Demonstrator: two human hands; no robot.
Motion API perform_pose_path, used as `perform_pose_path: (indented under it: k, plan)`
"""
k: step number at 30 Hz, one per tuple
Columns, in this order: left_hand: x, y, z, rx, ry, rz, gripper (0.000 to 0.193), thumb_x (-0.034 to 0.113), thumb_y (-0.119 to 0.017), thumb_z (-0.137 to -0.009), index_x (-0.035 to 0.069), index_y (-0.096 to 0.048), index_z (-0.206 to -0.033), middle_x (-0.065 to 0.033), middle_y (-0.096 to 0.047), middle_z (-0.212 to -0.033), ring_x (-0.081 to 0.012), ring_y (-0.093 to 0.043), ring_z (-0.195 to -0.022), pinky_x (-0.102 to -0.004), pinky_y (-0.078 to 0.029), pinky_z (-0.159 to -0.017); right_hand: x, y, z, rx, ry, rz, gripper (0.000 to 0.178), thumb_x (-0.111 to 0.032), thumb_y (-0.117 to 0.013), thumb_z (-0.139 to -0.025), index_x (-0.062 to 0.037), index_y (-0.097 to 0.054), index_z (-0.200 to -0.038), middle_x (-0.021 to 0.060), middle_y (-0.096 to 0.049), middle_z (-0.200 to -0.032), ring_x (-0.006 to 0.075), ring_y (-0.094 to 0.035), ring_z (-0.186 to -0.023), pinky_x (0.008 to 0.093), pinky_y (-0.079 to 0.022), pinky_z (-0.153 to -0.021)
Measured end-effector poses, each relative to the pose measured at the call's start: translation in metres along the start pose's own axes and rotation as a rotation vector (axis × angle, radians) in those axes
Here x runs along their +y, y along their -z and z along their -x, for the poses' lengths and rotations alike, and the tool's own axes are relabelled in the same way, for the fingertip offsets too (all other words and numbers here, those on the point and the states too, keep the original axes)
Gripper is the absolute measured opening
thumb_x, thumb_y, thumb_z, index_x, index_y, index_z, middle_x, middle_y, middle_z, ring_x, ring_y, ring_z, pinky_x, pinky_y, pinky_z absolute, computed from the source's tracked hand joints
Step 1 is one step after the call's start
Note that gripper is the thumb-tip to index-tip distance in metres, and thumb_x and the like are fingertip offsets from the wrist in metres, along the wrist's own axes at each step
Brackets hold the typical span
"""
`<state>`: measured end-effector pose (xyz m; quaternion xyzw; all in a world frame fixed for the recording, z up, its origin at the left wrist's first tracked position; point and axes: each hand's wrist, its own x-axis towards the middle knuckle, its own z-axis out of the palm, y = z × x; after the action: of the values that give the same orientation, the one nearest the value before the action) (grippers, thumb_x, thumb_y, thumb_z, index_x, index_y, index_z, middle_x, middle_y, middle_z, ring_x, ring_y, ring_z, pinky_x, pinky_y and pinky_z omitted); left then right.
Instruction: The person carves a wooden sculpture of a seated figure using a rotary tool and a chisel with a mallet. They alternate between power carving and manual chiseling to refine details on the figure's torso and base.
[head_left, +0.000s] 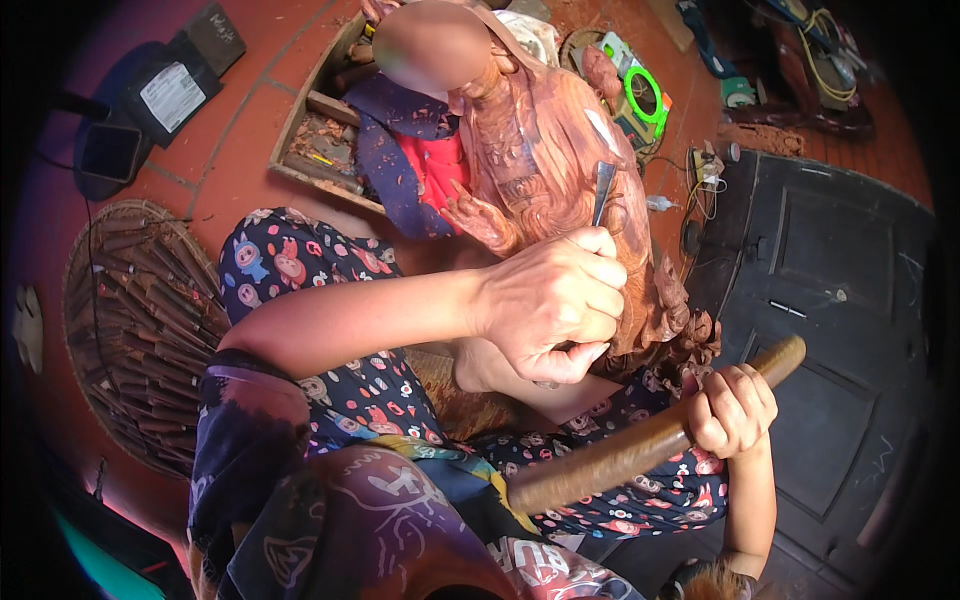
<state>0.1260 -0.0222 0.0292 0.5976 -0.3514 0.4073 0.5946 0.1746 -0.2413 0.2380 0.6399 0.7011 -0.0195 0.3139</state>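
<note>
A reddish-brown carved wooden statue (530, 130) of a robed figure leans in front of me between my legs. My left hand (555, 300) is closed in a fist round a carving chisel (603, 190). The chisel's metal blade points up and away against the robe, and its handle is hidden in my fingers. I cannot tell whether the tip is cutting. My right hand (735, 408) grips a long, round wooden club (620, 455) nearer to me on the right. The club slants above my patterned trousers, its thick end to the left, apart from the chisel.
A round basket (75, 300) full of wooden-handled tools stands at left. Beyond my knee is a wooden tray (290, 150) with shavings, partly covered by dark blue cloth (385, 165). At right lies a black panelled door (820, 330). A bright green ring (643, 95) sits behind the statue.
</note>
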Motion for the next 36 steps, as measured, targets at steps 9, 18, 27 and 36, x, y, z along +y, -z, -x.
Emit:
perform_pose_path:
  k: [9,18,27,36]
  plan:
    - [-0.001,0.010,-0.004,-0.038,0.025,-0.028,0.017,0.016,-0.060,-0.063,0.011,-0.046,-0.056,-0.0032,-0.041,-0.061,-0.0229,-0.044,-0.059,-0.0382,-0.035,-0.068,-0.002,0.007,-0.013,-0.138,-0.156,-0.056,0.006,-0.016,-0.064,-0.078,-0.0159,-0.063,-0.084,0.0047,-0.060,-0.064,0.0238,-0.060,-0.052,0.0375,-0.050,-0.050]
    - [0.009,0.006,0.000,-0.047,-0.005,-0.017,0.018,0.017,-0.060,-0.065,0.010,-0.045,-0.058,-0.0031,-0.040,-0.061,-0.0224,-0.043,-0.059,-0.0383,-0.037,-0.071,-0.010,0.013,-0.014,-0.181,-0.250,-0.010,0.013,-0.019,-0.065,-0.075,-0.0169,-0.067,-0.087,0.0033,-0.057,-0.062,0.0230,-0.058,-0.056,0.0372,-0.049,-0.052]
    - [0.003,0.009,0.000,-0.108,-0.010,0.057,0.022,0.017,-0.062,-0.063,0.011,-0.042,-0.056,-0.0028,-0.039,-0.060,-0.0223,-0.044,-0.060,-0.0385,-0.037,-0.071,-0.006,-0.009,0.018,-0.488,-0.284,-0.415,0.020,-0.019,-0.064,-0.075,-0.0105,-0.065,-0.094,0.0080,-0.064,-0.074,0.0254,-0.062,-0.059,0.0390,-0.052,-0.056]
    - [0.004,0.011,-0.003,-0.088,-0.004,0.052,0.022,0.017,-0.061,-0.062,0.012,-0.041,-0.053,-0.0031,-0.038,-0.058,-0.0228,-0.043,-0.058,-0.0382,-0.036,-0.069,-0.011,0.017,-0.006,-0.172,-0.137,-0.100,0.033,-0.021,-0.066,-0.070,-0.0077,-0.063,-0.100,0.0106,-0.066,-0.082,0.0274,-0.063,-0.068,0.0393,-0.053,-0.063]
